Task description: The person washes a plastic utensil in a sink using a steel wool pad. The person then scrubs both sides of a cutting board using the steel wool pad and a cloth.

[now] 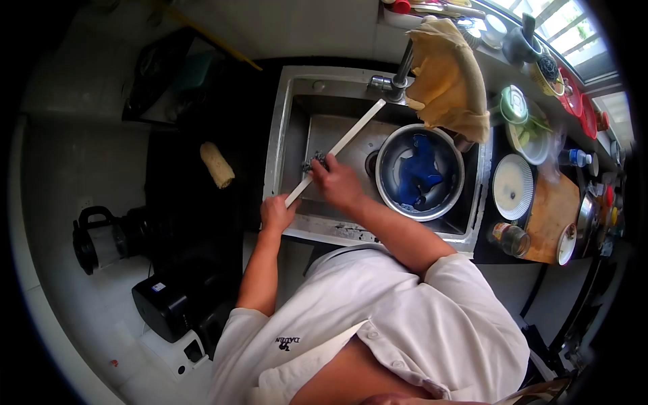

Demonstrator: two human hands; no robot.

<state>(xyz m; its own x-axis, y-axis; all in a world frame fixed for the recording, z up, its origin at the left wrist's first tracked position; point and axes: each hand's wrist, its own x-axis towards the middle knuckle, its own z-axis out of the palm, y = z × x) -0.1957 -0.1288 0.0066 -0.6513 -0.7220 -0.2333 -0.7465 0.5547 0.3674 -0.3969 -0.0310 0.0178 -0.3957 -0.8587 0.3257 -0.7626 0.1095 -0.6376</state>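
Fingers of the left hand point(275, 214) are closed round the near end of a white stick point(359, 129); those of the right hand point(339, 184) grip a scourer point(312, 164) at the stick, partway along. Beneath lies the sink point(331, 126), its right side taken up by a basin point(389, 160) — something blue point(420, 169) inside — while a tan cloth point(449, 84) hides part of the tap point(382, 83). The stick slants over the sink's left part, far tip towards the tap. The left forearm runs nearly straight forward; the right reaches diagonally leftward, beside the basin.
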